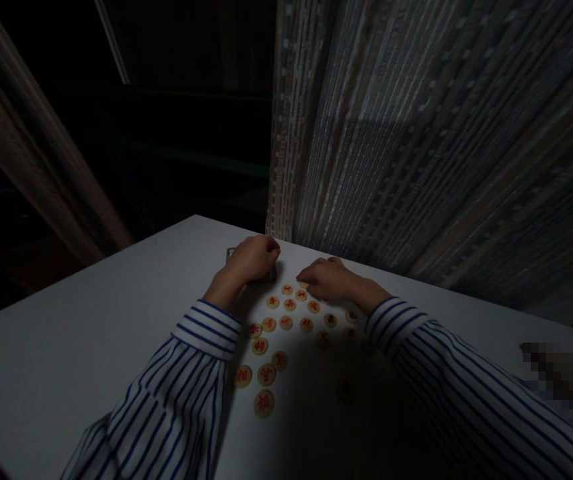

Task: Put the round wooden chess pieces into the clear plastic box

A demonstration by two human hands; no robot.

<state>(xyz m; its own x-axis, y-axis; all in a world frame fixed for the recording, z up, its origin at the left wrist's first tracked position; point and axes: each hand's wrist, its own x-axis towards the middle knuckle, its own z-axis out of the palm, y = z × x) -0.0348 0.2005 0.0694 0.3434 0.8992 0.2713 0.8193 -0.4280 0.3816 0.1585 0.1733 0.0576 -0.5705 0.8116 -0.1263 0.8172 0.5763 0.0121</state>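
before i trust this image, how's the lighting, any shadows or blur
Head view: dim overall, nearly black at upper left; a dark shadow covers the white table between the sleeves, swallowing some round pieces; the striped curtain looks streaked, perhaps blur or weave; a blocky pixelated patch sits at right; no strong glare.

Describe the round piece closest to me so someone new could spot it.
On the white table, find the round pieces spread between two striped sleeves. Follow them toward the wearer, beside the left sleeve. You want the pale, red-marked disc there, lowest in the picture and looking larger than its neighbours.
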